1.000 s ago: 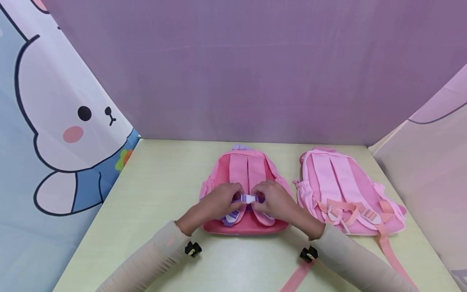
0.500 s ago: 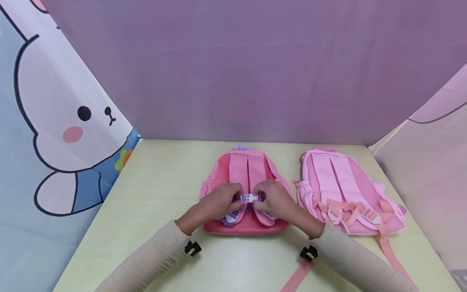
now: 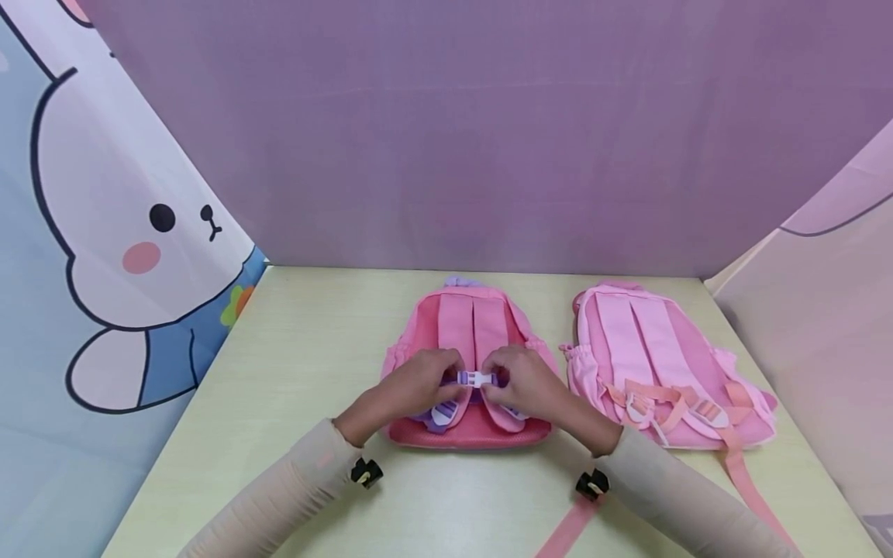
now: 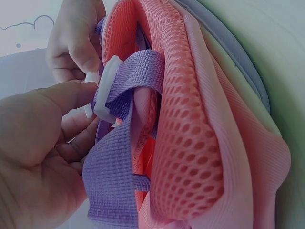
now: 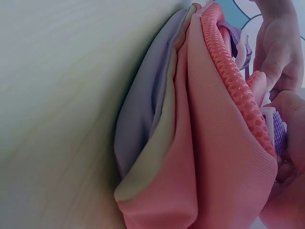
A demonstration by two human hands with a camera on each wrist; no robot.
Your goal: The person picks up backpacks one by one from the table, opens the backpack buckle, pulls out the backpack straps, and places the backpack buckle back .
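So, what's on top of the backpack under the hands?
Pink shoulder straps, with a white buckle on purple webbing above them, between left hand and right hand. Whatever lies beneath the hands is hidden.

The person wears wrinkled beige sleeves (image 3: pixel 279 492) and small black wrist devices (image 3: pixel 367 473).

1 pale bkpk (image 3: pixel 663 363), R on tbl (image 3: pixel 307 356)
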